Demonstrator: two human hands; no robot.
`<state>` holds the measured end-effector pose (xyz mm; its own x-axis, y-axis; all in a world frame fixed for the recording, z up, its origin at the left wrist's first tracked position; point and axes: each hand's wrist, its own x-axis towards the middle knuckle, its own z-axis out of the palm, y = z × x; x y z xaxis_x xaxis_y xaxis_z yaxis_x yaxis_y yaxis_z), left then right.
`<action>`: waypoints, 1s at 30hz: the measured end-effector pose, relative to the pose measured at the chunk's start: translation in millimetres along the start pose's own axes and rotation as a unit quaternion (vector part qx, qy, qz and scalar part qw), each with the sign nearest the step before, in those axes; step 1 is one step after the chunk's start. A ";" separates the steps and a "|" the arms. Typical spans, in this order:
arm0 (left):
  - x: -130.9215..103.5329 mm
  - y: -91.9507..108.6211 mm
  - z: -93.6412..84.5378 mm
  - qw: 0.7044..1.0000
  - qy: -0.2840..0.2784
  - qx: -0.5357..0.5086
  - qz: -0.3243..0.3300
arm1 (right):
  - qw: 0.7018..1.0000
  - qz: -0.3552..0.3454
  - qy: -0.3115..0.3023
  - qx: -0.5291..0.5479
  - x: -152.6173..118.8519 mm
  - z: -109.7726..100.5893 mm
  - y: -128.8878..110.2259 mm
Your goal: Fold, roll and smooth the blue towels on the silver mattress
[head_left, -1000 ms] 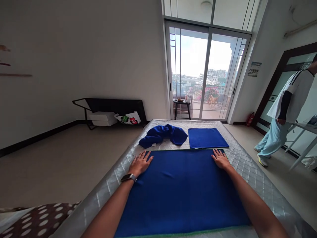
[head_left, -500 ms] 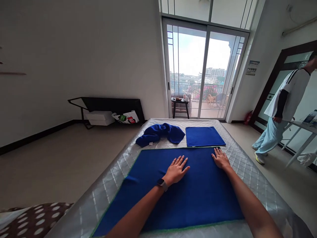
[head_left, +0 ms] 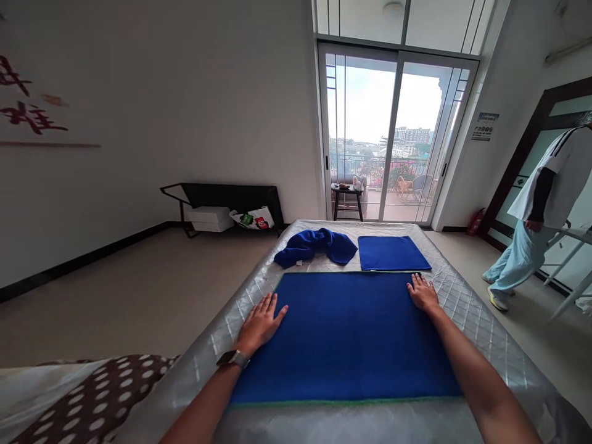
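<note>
A blue cloth (head_left: 351, 339) with a green edge lies spread flat on the silver quilted mattress (head_left: 490, 320). My left hand (head_left: 259, 324), with a watch on its wrist, rests flat across the cloth's left edge, fingers stretched out. On the far right corner lies my right hand (head_left: 422, 292), palm down with fingers extended. Beyond the cloth's far edge sits a folded blue cloth (head_left: 393, 253), a flat rectangle. To its left is a crumpled blue cloth (head_left: 319, 245) with a small white tag.
At the right, a person (head_left: 550, 185) in a white top stands by a white table (head_left: 573, 237). A brown polka-dot fabric (head_left: 111, 394) lies at lower left. Against the wall stands a black rack (head_left: 235, 197) with a white box (head_left: 208, 218). Sliding glass doors (head_left: 361, 111) are behind the mattress.
My left hand has moved left from the middle of the cloth to its left edge, and the wrinkles there are gone. My right hand stays at the far right corner. The view has turned slightly left.
</note>
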<state>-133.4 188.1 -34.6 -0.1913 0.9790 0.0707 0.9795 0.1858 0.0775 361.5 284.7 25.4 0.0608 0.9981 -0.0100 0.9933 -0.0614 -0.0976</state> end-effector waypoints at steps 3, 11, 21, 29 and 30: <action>0.5 7.4 0.6 1.000 0.007 0.004 -0.005 | 0.999 -0.013 0.034 -0.009 -17.6 -4.1 -2.8; 1.9 4.8 -7.5 1.000 0.004 0.007 -0.008 | 0.997 -0.076 -0.029 0.006 -85.6 12.0 22.0; -51.0 216.8 -2.9 0.950 -0.001 -0.057 0.307 | 0.998 -0.063 -0.020 0.020 -98.1 22.2 24.0; -50.1 161.2 5.7 0.972 -0.036 -0.026 0.232 | 0.998 -0.066 -0.018 0.012 -99.0 21.4 24.6; -49.6 130.3 8.8 0.979 -0.027 -0.009 0.202 | 0.998 -0.065 -0.016 0.013 -99.1 21.6 24.6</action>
<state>4.3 164.4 -36.8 0.2148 0.9756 0.0460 0.9734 -0.2177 0.0712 377.8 184.2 2.5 -0.0721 0.9970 -0.0277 0.9898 0.0681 -0.1255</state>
